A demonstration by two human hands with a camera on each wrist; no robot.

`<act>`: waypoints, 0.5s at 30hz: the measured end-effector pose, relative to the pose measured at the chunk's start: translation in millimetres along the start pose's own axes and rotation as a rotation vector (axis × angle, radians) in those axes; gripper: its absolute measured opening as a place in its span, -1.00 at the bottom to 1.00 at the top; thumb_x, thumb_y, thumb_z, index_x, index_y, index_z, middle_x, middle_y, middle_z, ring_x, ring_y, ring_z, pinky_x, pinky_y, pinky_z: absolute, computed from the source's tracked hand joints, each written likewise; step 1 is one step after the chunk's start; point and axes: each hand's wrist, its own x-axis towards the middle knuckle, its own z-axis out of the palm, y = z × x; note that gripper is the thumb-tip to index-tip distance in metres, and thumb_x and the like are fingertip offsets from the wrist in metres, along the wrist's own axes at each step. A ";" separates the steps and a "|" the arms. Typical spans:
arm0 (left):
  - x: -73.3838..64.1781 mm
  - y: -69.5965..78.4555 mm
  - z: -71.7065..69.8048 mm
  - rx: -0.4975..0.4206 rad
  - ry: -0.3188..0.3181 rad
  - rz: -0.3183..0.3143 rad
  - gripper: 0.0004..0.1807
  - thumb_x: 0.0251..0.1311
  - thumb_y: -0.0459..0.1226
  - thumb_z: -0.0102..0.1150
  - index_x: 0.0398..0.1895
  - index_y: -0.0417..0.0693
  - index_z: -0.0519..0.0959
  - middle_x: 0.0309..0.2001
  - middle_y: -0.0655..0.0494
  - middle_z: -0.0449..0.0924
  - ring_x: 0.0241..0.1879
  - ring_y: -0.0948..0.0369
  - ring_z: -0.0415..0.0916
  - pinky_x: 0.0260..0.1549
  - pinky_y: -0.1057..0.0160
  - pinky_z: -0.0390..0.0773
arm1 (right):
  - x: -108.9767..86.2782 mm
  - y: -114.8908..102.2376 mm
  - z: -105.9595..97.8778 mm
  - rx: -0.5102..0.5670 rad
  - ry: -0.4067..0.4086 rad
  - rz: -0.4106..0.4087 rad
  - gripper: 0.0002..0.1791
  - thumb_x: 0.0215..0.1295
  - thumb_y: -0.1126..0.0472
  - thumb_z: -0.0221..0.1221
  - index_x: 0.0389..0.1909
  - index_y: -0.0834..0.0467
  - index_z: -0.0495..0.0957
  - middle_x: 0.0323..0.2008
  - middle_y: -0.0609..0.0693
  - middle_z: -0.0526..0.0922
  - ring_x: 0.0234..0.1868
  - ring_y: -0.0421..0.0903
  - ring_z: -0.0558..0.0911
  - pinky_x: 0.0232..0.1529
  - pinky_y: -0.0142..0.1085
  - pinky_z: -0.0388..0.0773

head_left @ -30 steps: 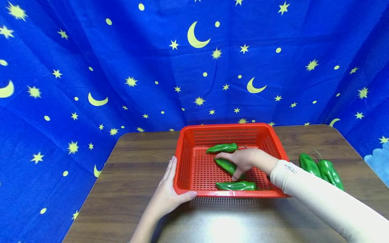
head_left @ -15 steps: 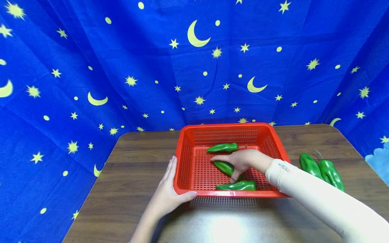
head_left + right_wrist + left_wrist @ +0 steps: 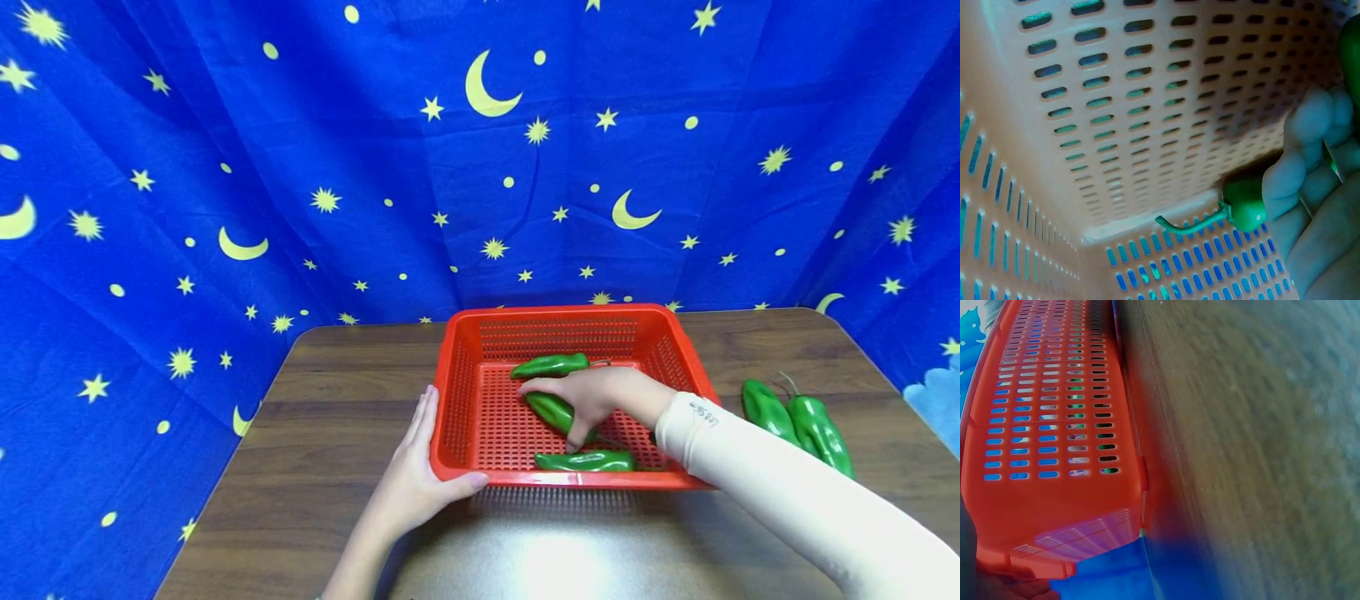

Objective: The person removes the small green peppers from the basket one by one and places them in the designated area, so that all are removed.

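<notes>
Green peppers [image 3: 551, 365]: 5 visible, 3 in the red basket [image 3: 525, 477], 2 on the counter [image 3: 352, 375]. Baskets: 1. Counters: 1. Hands: 2, 1 left hand [image 3: 412, 479] + 1 right hand [image 3: 600, 396]. White sleeve [image 3: 780, 479]: 1.

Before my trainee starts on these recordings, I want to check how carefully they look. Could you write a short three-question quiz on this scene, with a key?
1. Count: In the head view, how many green peppers show on the table outside the red basket?

2. True or false: The left grip is touching a pepper.

3. Multiple choice: Where in the basket is the pepper that the right grip holds?
a) Farther back than every other pepper
b) Between two other peppers, one behind and one in front
c) Against the front wall

Key:
1. Two, to the right of the basket.
2. False; it touches the basket at its near left corner.
3. b; the held pepper lies slantwise there.
</notes>
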 end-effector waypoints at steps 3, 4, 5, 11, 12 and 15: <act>-0.7 0.9 -0.1 -0.003 0.001 0.002 0.43 -0.28 0.32 0.49 0.60 0.37 -0.27 0.62 0.15 -0.28 0.57 -0.01 -0.13 0.41 -0.25 0.12 | -3.7 -0.3 -5.6 0.038 0.031 -0.034 0.21 -0.18 -0.02 0.56 0.51 -0.33 0.04 0.06 0.07 0.50 -0.05 -0.05 0.51 0.03 -0.08 0.51; -0.8 1.1 -0.2 -0.003 0.002 0.002 0.43 -0.27 0.31 0.49 0.60 0.36 -0.26 0.62 0.15 -0.28 0.57 -0.01 -0.13 0.42 -0.25 0.11 | -4.7 -0.2 -7.7 0.056 0.043 -0.056 0.21 -0.18 -0.02 0.56 0.51 -0.30 0.04 0.07 0.06 0.49 -0.04 -0.06 0.51 0.04 -0.09 0.51; -0.9 1.3 -0.3 -0.004 0.003 0.004 0.43 -0.27 0.31 0.50 0.60 0.35 -0.26 0.62 0.15 -0.27 0.57 -0.01 -0.14 0.42 -0.25 0.11 | -6.2 -0.3 -10.1 0.075 0.053 -0.073 0.21 -0.17 -0.03 0.56 0.51 -0.29 0.04 0.07 0.05 0.48 -0.04 -0.06 0.51 0.03 -0.11 0.52; -0.9 2.3 -0.6 -0.001 0.001 0.002 0.43 -0.27 0.30 0.50 0.61 0.32 -0.25 0.62 0.14 -0.28 0.58 -0.01 -0.15 0.42 -0.24 0.10 | -16.5 -1.0 -28.6 0.158 0.119 -0.143 0.19 -0.11 -0.04 0.54 0.52 -0.24 0.01 -0.05 -0.01 0.51 -0.10 -0.11 0.53 -0.10 -0.24 0.53; -0.8 2.6 -0.7 -0.001 -0.001 -0.001 0.43 -0.27 0.30 0.50 0.61 0.33 -0.26 0.62 0.15 -0.28 0.58 -0.01 -0.15 0.42 -0.24 0.10 | -18.2 -0.2 -31.5 0.164 0.134 -0.149 0.20 -0.11 -0.05 0.54 0.52 -0.24 0.01 -0.07 -0.01 0.51 -0.11 -0.11 0.53 -0.11 -0.25 0.53; -0.8 2.5 -0.5 0.000 -0.003 -0.001 0.43 -0.26 0.30 0.50 0.61 0.33 -0.27 0.62 0.15 -0.29 0.58 -0.01 -0.15 0.42 -0.24 0.09 | -23.8 1.9 -38.6 0.178 0.176 -0.169 0.21 -0.09 -0.07 0.53 0.54 -0.20 -0.01 -0.07 0.00 0.52 -0.11 -0.11 0.53 -0.12 -0.25 0.53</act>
